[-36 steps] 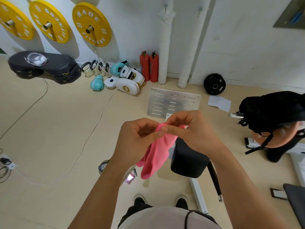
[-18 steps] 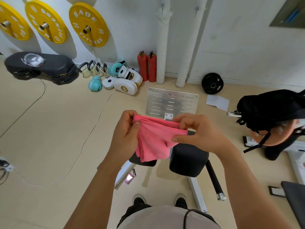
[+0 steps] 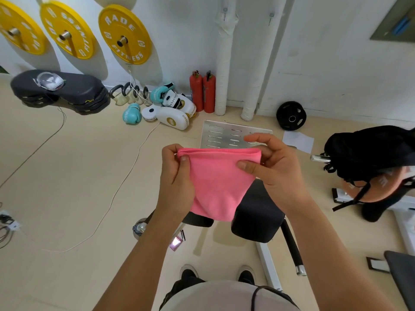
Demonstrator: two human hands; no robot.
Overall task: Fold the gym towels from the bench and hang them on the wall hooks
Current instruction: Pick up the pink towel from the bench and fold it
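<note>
A pink towel [image 3: 219, 185] hangs folded in front of me, its folded edge on top and stretched flat. My left hand [image 3: 176, 178] pinches its upper left corner between thumb and fingers. My right hand [image 3: 272, 167] pinches the upper right corner, thumb on the front and index finger raised. Below the towel stands the bench with black pads [image 3: 258, 216]. No wall hooks for towels show in this view.
Yellow weight plates [image 3: 124, 34] hang on the white wall. Boxing gloves [image 3: 170, 111], two red extinguishers [image 3: 202, 92] and two white pipes [image 3: 224, 63] stand by the wall. A metal plate [image 3: 224, 133] lies on the floor. A black bag [image 3: 370, 153] sits at right, a white cable [image 3: 116, 189] at left.
My hands have moved apart and pulled the bunched towel out into a flat folded rectangle. It hung crumpled from one point a second ago.
</note>
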